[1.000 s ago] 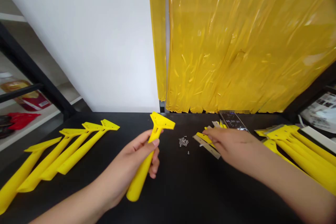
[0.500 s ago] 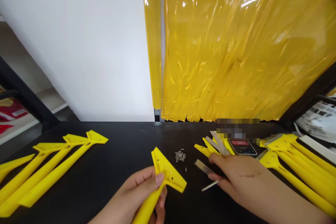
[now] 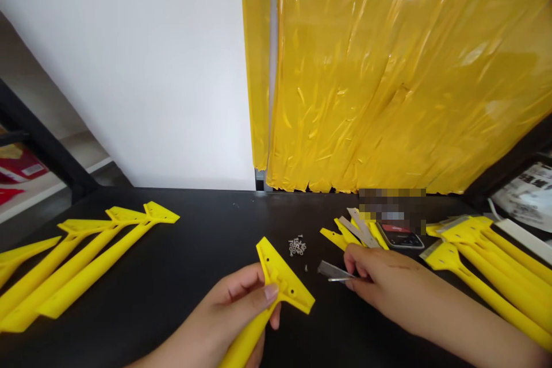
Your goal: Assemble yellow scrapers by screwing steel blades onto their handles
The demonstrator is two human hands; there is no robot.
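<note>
My left hand (image 3: 238, 311) grips the handle of a yellow plastic scraper (image 3: 282, 276), its wide head tilted up and showing small holes. My right hand (image 3: 384, 283) pinches a thin silver strip (image 3: 340, 279) between its fingers, and the strip lies close against a flat steel blade (image 3: 331, 269) at the fingertips. A small heap of tiny metal screws (image 3: 296, 246) sits between my hands. Just beyond my right fingers lie more steel blades (image 3: 359, 227) on yellow scraper heads (image 3: 340, 236).
Several yellow scrapers (image 3: 88, 259) lie in a row on the black table (image 3: 194, 224) at left, with a stack (image 3: 487, 259) at right. A phone (image 3: 401, 237) lies at the back. A yellow plastic strip curtain (image 3: 388, 69) hangs behind the table beside a white wall (image 3: 129, 69).
My right hand has moved up and onto the steel blade, with the thin strip now near it. My left hand has turned the scraper slightly and moved it right.
</note>
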